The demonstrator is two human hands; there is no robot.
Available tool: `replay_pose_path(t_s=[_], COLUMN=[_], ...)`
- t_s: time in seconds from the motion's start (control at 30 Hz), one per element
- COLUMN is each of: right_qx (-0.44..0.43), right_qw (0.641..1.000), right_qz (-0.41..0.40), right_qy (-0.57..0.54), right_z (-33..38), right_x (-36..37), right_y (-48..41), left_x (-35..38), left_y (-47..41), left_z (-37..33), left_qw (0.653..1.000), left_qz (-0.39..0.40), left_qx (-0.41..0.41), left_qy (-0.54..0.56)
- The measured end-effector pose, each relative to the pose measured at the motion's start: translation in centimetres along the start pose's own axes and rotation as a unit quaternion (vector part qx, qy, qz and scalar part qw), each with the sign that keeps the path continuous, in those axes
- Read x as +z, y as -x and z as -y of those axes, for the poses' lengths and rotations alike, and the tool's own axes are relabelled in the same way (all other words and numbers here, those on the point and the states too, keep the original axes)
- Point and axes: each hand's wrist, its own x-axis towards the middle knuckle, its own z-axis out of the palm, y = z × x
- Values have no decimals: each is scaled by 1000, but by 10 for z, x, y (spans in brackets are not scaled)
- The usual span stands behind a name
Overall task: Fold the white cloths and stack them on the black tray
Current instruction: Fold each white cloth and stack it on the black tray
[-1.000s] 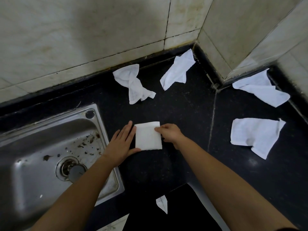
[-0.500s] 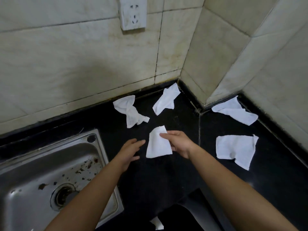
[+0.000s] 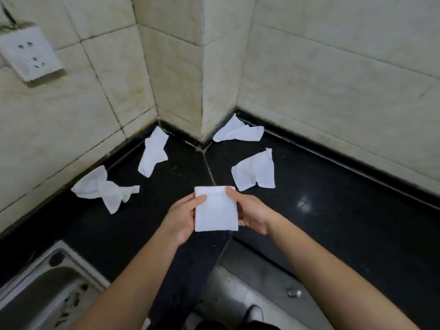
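White cloth (image 3: 215, 210), folded, is up off the tabletop (image 3: 333, 222) now, my left grip (image 3: 183, 217) and right grip (image 3: 252, 215) pinching its sides: ready for stacking, four loose cloths (image 3: 153, 156) left.

a kitchen: steel sink (image 3: 47, 289) set in black counter (image 3: 333, 222), tiled walls (image 3: 333, 79).
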Motion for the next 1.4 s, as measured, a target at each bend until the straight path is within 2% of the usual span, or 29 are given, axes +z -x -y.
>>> replay_pose_path(t_s=[0.17,0.27,0.4,0.5,0.57,0.7,0.8,0.9,1.0,1.17,1.4], right_qx=[-83,-116,-160,-171,-157,-149,-145,-150,-144,-138,-145], right_qw=[985,969,941,918,915,891,876,840,808,773,741], right_qz=[-147,-205,-271,-326,-339,-350,-373,-426,-468,-506,-545], right_qy=[-35,-69,-125,-144,-153,-248,-271,-300,-327,-357,-364], right_z=[-8,-17,-48,-93,-132,-224,-265,-313,-351,-398,-415], right_x=[-44,-83,-146,-197,-233,-303,-324,-356,-385,-438,-555], right_y=[48,94,177,256,309,422,478,545,588,631,688], left_x=[73,127,217,290,337,434,475,528,570,635,760], left_y=[8,21,51,85,109,170,196,234,258,270,257], left_z=[1,13,57,115,161,263,313,374,418,487,564], left_qw=[998,994,985,972,964,937,922,893,867,830,815], left_qz=[53,88,133,172,186,225,244,275,309,340,377], left_qx=[-6,-14,-27,-54,-92,-139,-158,-176,-153,-143,-138], left_qy=[-41,-62,-108,-153,-167,-229,-256,-311,-361,-419,-417])
